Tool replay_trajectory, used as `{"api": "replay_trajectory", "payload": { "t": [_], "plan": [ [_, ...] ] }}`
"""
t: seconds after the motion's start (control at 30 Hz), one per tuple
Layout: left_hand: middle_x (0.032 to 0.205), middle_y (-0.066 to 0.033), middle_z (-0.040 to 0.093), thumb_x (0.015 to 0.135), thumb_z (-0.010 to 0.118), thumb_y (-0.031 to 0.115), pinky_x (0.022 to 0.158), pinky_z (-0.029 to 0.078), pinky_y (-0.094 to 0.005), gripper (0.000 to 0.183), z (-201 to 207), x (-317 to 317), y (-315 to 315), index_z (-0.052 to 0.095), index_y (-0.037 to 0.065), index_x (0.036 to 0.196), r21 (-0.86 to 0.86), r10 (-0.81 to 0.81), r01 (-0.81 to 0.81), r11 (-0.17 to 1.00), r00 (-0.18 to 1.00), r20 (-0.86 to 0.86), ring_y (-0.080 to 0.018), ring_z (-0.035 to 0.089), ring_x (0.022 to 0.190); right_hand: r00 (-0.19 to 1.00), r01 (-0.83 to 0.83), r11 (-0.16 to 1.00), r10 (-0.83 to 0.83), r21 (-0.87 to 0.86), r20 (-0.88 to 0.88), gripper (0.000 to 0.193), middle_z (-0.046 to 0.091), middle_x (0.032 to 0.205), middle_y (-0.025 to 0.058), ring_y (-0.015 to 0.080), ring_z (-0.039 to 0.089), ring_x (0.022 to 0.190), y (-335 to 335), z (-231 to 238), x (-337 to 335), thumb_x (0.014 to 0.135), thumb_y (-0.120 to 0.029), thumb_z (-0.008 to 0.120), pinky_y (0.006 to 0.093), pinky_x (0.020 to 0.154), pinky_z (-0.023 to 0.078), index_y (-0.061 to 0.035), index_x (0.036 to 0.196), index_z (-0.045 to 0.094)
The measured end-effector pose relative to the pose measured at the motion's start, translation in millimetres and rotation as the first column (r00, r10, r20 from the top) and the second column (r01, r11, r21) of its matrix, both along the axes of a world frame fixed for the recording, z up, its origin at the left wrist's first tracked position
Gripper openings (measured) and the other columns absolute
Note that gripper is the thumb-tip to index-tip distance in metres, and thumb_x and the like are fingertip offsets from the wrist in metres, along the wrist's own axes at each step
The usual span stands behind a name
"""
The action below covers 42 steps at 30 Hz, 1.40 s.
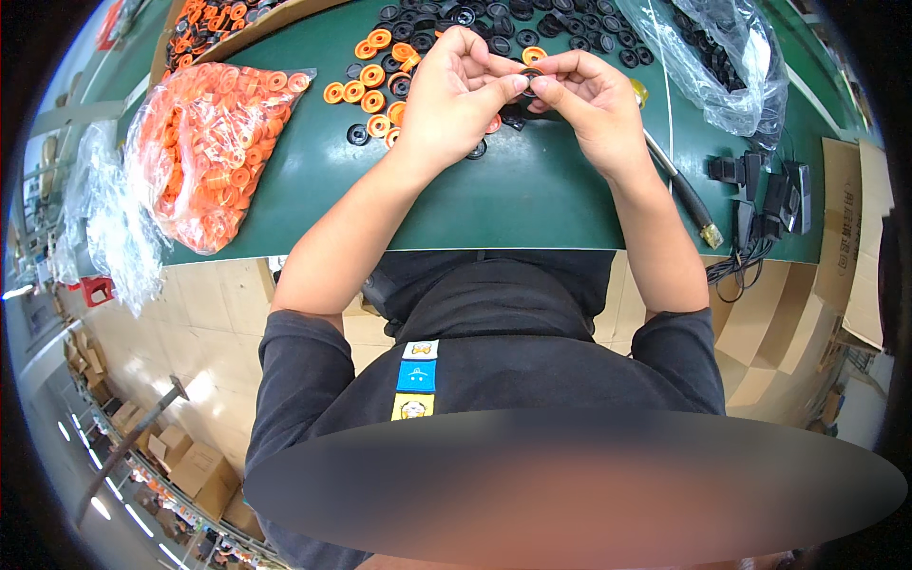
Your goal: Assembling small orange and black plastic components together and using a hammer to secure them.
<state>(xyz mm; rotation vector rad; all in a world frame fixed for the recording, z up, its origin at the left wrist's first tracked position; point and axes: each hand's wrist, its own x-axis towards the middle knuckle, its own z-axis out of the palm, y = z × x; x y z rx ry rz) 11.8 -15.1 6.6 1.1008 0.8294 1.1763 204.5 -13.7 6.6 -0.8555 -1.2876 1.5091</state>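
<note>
Over the far part of the green table, my left hand [454,103] and my right hand [595,106] come together. Thumbs and fingertips of both pinch a small round black cap [531,83], which shows a little orange at its edge. The fingers hide much of it. Beside my left hand lie several loose orange caps [353,91], a few mixed with black ones. Beyond the hands spreads a heap of loose black caps [579,27].
At left lies a clear bag of orange caps [211,152], below a cardboard box [275,21] of orange and black parts. At right are a clear bag [731,66] with black parts, a black rod with a brass-coloured end [692,199], black devices with cables [765,204], and cardboard [841,214].
</note>
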Motion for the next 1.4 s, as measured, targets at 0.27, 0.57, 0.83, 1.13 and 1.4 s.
{"api": "replay_trajectory", "payload": {
  "t": [0.27, 0.57, 0.83, 1.13, 1.4],
  "plan": [
    [0.095, -0.0117, 0.072, 0.091, 0.07, -0.002, 0.062, 0.056, -0.0242, 0.019, -3, 9, 1, 0.054, 0.0, 0.102, 0.076, 0.019, -0.009, 0.997, 0.991, -0.132, -0.0102, 0.069, 0.077, 0.998, -0.009, 1.0, 0.009, -0.003, 0.06, 0.023, 0.07, 0.1, 0.0065, 0.0116, 0.068, 0.089, 9, -1, 11, 0.093, -0.008, 0.073, 0.0274, 0.079, 0.058, 0.0025, 0.112, 0.066],
    [0.095, -0.0092, 0.07, 0.085, 0.069, 0.011, 0.091, 0.05, -0.0423, 0.015, -12, 31, -31, 0.072, 0.007, 0.099, 0.58, 0.204, 0.469, 0.666, 0.633, -0.747, -0.0301, 0.063, 0.099, 0.631, 0.422, 0.741, -0.654, 0.522, 0.418, 0.025, 0.073, 0.096, 0.0069, 0.0151, 0.069, 0.086, -9, 6, 94, 0.087, -0.017, 0.079, 0.0285, 0.08, 0.055, -0.0012, 0.106, 0.072],
    [0.101, -0.0084, 0.067, 0.084, 0.069, 0.01, 0.092, 0.049, -0.0432, 0.017, -16, 25, -19, 0.072, 0.006, 0.101, 0.673, 0.366, 0.326, 0.664, 0.642, -0.673, -0.0312, 0.061, 0.103, 0.086, -0.087, 0.873, -0.473, 0.48, 0.877, 0.018, 0.066, 0.095, 0.0196, 0.0418, 0.062, 0.089, -86, 6, 116, 0.092, -0.014, 0.068, 0.0484, 0.08, 0.05, -0.0009, 0.104, 0.063],
    [0.096, -0.0094, 0.067, 0.085, 0.068, 0.01, 0.087, 0.05, -0.042, 0.012, -16, 17, -12, 0.069, 0.006, 0.097, 0.688, 0.411, 0.183, 0.702, 0.685, -0.601, -0.0309, 0.062, 0.096, 0.826, 0.202, 0.938, -0.01, -0.28, 0.563, 0.031, 0.05, 0.076, -0.0017, 0.0044, 0.047, 0.056, -119, 38, 100, 0.105, -0.019, 0.052, 0.0214, 0.05, 0.037, -0.001, 0.129, 0.057],
    [0.095, -0.01, 0.068, 0.085, 0.068, 0.01, 0.086, 0.051, -0.0416, 0.012, -17, 17, -11, 0.07, 0.006, 0.096, 0.673, 0.385, 0.172, 0.72, 0.708, -0.592, -0.0312, 0.063, 0.095, 0.962, 0.035, 0.915, 0.079, -0.403, 0.261, 0.04, 0.047, 0.075, -0.0026, 0.0047, 0.042, 0.051, -130, 67, 74, 0.106, -0.02, 0.051, 0.0196, 0.048, 0.035, 0.0013, 0.139, 0.05]
  ]
}}
